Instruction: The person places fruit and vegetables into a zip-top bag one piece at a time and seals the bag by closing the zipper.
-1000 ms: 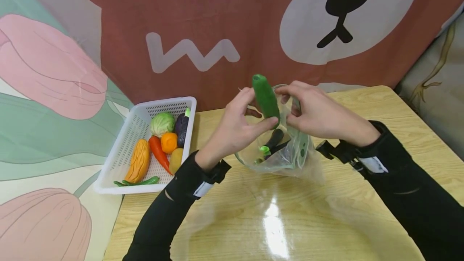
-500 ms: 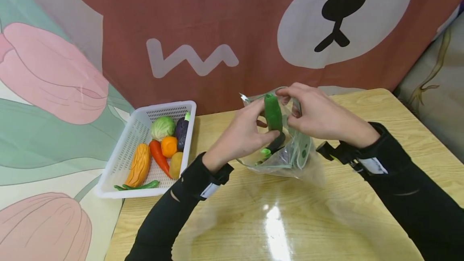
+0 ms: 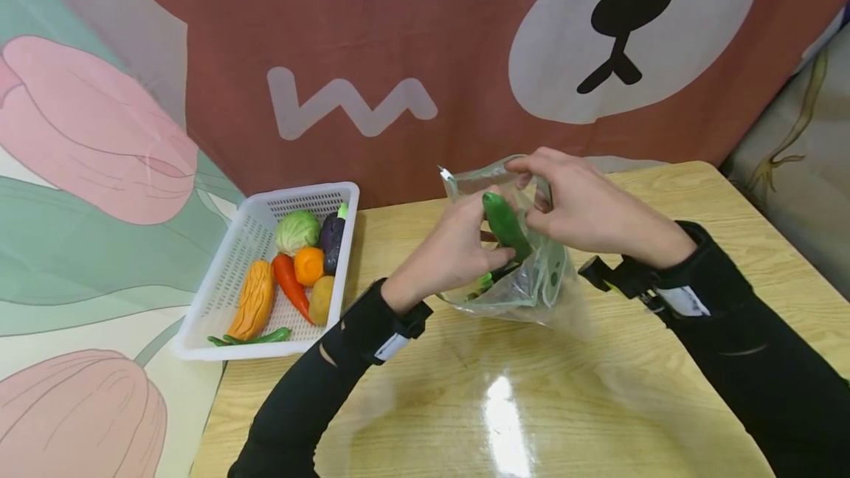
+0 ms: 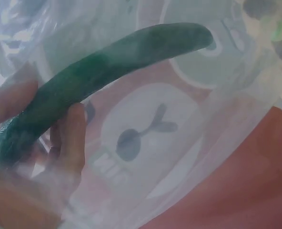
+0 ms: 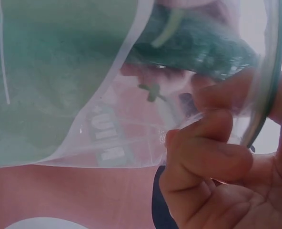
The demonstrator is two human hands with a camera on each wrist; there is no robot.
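My left hand (image 3: 458, 242) grips a green cucumber (image 3: 506, 227) near one end, thumb on the near side. In the left wrist view the cucumber (image 4: 107, 64) shows through the clear plastic, its long free end reaching away from the fingers. The zip bag (image 3: 539, 293) stands with its mouth spread wide, and the left fingers are within it. At the mouth's right side, my right hand (image 3: 574, 201) pinches the bag's edge; the right wrist view shows the green zip rim (image 5: 273, 71) by the fingers. Low in the bag lies a dark vegetable with a bright green stem end (image 3: 487, 281).
A white plastic basket (image 3: 199, 327) at the left holds a cabbage (image 3: 297, 231), an eggplant (image 3: 332, 238), a red chili (image 3: 291, 286), an orange vegetable, a yellowish round one, a wrinkled orange one and slim green peppers. A printed cloth (image 3: 345, 13) hangs behind the wooden table (image 3: 425, 404).
My left hand has moved right and slightly down, carrying the cucumber from above the bag's mouth into it. The cucumber now tilts the other way. The right hand stays at the bag's edge.
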